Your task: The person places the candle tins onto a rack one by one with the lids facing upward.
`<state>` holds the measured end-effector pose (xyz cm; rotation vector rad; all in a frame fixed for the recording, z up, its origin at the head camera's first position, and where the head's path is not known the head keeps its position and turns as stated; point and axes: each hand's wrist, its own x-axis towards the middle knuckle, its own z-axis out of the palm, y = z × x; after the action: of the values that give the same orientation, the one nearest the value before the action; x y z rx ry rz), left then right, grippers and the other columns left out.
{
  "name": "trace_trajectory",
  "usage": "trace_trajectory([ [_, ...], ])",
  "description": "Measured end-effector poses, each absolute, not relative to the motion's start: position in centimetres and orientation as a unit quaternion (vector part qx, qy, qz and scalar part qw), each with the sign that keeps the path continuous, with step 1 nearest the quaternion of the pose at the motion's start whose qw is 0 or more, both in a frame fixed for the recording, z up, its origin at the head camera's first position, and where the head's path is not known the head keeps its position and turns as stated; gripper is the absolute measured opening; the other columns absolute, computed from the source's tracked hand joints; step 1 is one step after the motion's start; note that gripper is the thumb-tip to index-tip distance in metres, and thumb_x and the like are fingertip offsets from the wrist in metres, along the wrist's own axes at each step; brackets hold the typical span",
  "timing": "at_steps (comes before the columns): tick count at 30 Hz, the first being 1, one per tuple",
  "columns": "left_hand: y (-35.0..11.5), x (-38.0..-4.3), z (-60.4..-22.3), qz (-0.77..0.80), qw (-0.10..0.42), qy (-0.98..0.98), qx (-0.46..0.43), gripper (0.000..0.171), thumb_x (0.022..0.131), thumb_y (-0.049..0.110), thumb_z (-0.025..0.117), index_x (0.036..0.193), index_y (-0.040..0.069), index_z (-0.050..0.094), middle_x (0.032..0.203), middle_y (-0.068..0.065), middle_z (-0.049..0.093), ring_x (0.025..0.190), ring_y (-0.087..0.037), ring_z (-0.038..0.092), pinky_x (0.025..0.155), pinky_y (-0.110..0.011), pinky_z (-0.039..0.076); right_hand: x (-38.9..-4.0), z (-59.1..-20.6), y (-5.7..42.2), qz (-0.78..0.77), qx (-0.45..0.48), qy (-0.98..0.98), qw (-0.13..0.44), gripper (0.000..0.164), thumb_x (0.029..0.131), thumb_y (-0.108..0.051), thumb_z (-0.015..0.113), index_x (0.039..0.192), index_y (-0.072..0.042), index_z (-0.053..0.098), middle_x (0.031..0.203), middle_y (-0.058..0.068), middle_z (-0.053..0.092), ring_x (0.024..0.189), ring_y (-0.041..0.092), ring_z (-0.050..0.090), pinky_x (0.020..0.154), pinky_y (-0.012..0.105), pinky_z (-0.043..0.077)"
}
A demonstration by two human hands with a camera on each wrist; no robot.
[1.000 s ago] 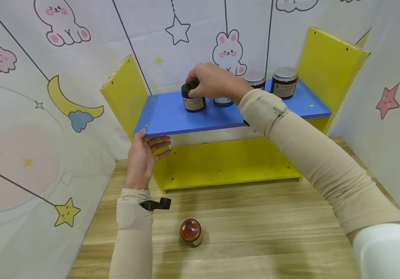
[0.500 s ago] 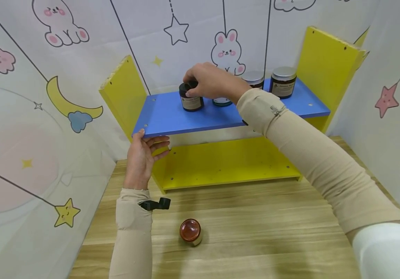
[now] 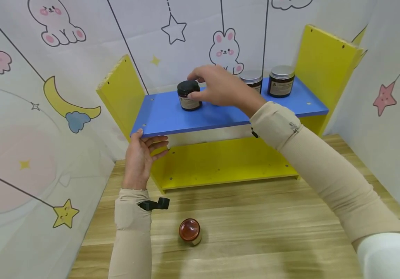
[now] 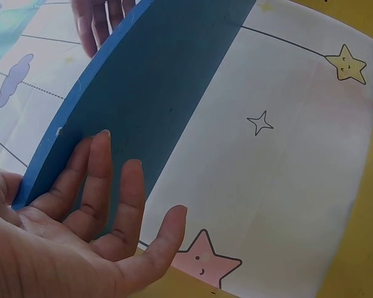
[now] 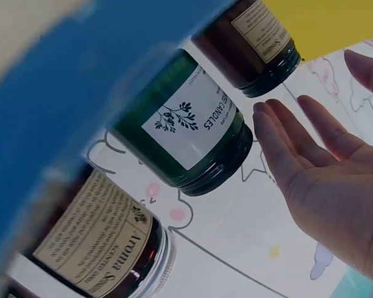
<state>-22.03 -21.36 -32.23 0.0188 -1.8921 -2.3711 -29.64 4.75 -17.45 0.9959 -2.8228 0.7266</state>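
Note:
At the left front corner of the blue shelf (image 3: 166, 116), my left hand (image 3: 138, 161) holds the edge, thumb on top and fingers underneath. In the left wrist view those fingers spread loosely below the board. My right hand (image 3: 221, 86) is above the shelf with fingers spread, beside a dark brown scented candle jar (image 3: 190, 104) with a black lid that stands upright. The right wrist view shows the fingertips apart from that brown jar (image 5: 255, 46). A green candle jar (image 5: 186, 124) stands just to its right, mostly hidden by my hand in the head view.
Two silver-lidded brown candle jars (image 3: 281, 84) stand on the shelf's right half. Yellow side panels (image 3: 329, 66) rise at both shelf ends, and a yellow bottom board (image 3: 221, 162) lies below. A reddish-brown jar (image 3: 190, 231) sits on the wood-patterned surface (image 3: 249, 228) in front.
My right hand has let go of the black-lidded candle jar; its fingers have opened and drawn slightly right, exposing the lid. The left hand still holds the shelf edge.

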Motion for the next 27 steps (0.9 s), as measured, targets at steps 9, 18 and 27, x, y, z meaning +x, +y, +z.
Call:
trace_trajectory([
  [9, -21.4, -22.1, -32.3, -0.779, 0.053, -0.625, 0.009, 0.056, 0.110, 0.042, 0.026, 0.156, 0.012, 0.035, 0.102, -0.004, 0.072, 0.102, -0.025, 0.067, 0.103, -0.058, 0.045, -26.9, -19.5, 6.9, 0.290, 0.342, -0.892, 0.061, 0.058, 0.097, -0.037, 0.069, 0.144, -0.008, 0.054, 0.146, 0.009, 0.055, 0.136, 0.023, 0.050, 0.113, 0.040, 0.041],
  [18, -21.4, -22.1, -32.3, -0.784, 0.051, -0.619, 0.004, 0.054, 0.110, 0.043, 0.027, 0.153, 0.012, 0.039, 0.101, -0.003, 0.073, 0.101, -0.024, 0.067, 0.103, -0.057, 0.045, -23.6, -21.7, 7.9, 0.333, 0.385, -0.854, 0.105, 0.059, 0.094, -0.031, 0.074, 0.144, -0.008, 0.054, 0.144, 0.006, 0.056, 0.132, 0.019, 0.053, 0.109, 0.037, 0.045],
  [27, -21.4, -22.0, -32.4, -0.777, 0.056, -0.627, 0.003, 0.057, 0.110, 0.043, 0.027, 0.158, 0.014, 0.029, 0.105, -0.005, 0.071, 0.105, -0.027, 0.066, 0.104, -0.058, 0.045, -20.5, -24.7, 8.3, 0.367, 0.407, -0.830, 0.102, 0.060, 0.092, -0.029, 0.077, 0.144, -0.010, 0.054, 0.143, 0.005, 0.058, 0.129, 0.020, 0.057, 0.106, 0.038, 0.048],
])
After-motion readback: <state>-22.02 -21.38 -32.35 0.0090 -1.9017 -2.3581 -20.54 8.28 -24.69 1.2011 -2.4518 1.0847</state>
